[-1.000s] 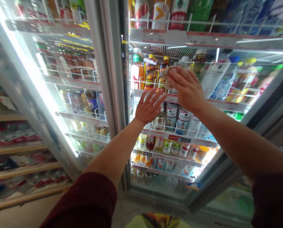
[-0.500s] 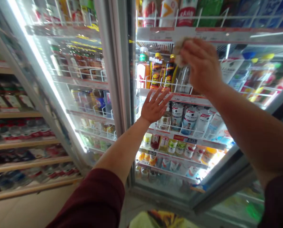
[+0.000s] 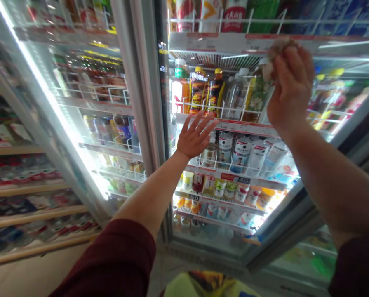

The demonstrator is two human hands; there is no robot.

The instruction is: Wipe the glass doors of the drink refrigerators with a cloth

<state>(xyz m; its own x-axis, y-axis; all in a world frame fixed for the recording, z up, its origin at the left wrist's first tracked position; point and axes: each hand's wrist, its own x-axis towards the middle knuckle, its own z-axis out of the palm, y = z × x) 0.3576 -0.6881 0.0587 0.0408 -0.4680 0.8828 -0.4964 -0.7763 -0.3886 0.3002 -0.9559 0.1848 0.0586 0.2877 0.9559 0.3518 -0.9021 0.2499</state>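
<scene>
My left hand [image 3: 194, 136] lies with fingers spread, flat against the glass door [image 3: 209, 243] of a lit drinks cooler. Higher up and to the right, my right hand [image 3: 292, 84] presses a crumpled pale cloth [image 3: 278, 51] to the same glass. Its fingers are bent over the cloth, which is partly hidden. Behind the pane, dark bottles with yellow caps [image 3: 214, 93] stand above and beside my left hand. A row of white-labelled bottles [image 3: 241, 152] shows on the shelf below.
A grey metal door frame [image 3: 147, 82] runs down left of my hands. Beyond it is another cooler section with bottles [image 3: 122, 128]. Wooden shelves [image 3: 32, 189] with packed goods stand at far left. Something yellow-green [image 3: 209, 284] is low in front, above the tiled floor [image 3: 48, 272].
My right hand has moved right with the cloth across the glass, uncovering bottles behind it. My left hand stays spread on the door. The view has shifted slightly.
</scene>
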